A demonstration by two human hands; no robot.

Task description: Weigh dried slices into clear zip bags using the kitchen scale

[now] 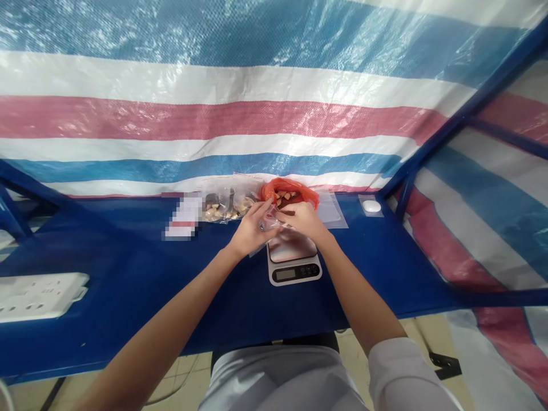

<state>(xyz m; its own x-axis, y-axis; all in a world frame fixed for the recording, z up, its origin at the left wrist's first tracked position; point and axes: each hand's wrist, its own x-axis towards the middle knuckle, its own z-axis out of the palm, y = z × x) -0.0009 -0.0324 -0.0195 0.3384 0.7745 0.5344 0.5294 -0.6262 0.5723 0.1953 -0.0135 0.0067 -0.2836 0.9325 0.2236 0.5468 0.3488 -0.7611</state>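
Observation:
A small clear plastic bag (269,218) is held by my left hand (249,229), its fingers and thumb closed around it. At the bag's right side is my right hand (305,220), with its fingers bent together; what lies between them is too small to make out. Both hands are above the back part of a kitchen scale (295,275), which has a shiny plate and a dark display panel. Just behind the hands lies an opened red plastic bag (308,193) with pale brown, chunky pieces (286,197) inside.
Clear bags of similar pieces (222,212) lie left of the red bag, by a blurred-out paper (185,216). Clear plastic sheets (336,211) and a white oval object (371,206) lie right. A power strip (40,294) sits on the blue table (162,285) at left.

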